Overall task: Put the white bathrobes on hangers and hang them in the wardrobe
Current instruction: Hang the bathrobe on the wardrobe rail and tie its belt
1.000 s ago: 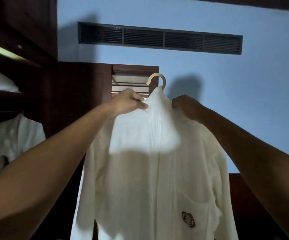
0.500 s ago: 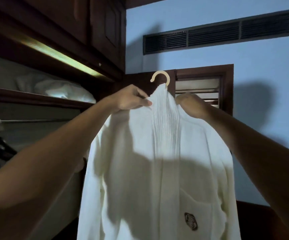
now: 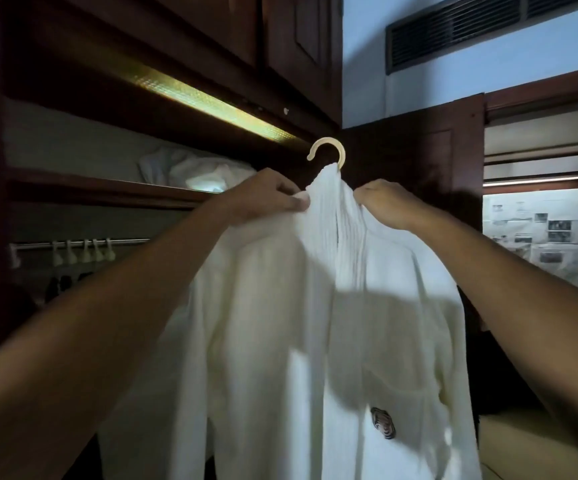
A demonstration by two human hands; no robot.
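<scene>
A white bathrobe (image 3: 315, 323) with a dark emblem on its chest pocket hangs in front of me on a hanger whose cream hook (image 3: 327, 152) sticks out above the collar. My left hand (image 3: 266, 199) grips the robe's left shoulder beside the collar. On the other side of the collar my right hand (image 3: 388, 202) grips the right shoulder. The rest of the hanger is hidden inside the robe. The wardrobe rail (image 3: 83, 241) runs low at the left, well left of the hook.
Several pale hanger hooks (image 3: 83, 251) sit on the rail with dark clothes below them. Folded white linen (image 3: 190, 173) lies on the shelf above the rail, under a lit strip lamp (image 3: 211, 105). A dark wardrobe door (image 3: 415, 161) stands behind the robe.
The view has swung left toward the open wardrobe, and the robe on its hanger has come along in both hands. The rail with its hooks has come into sight.
</scene>
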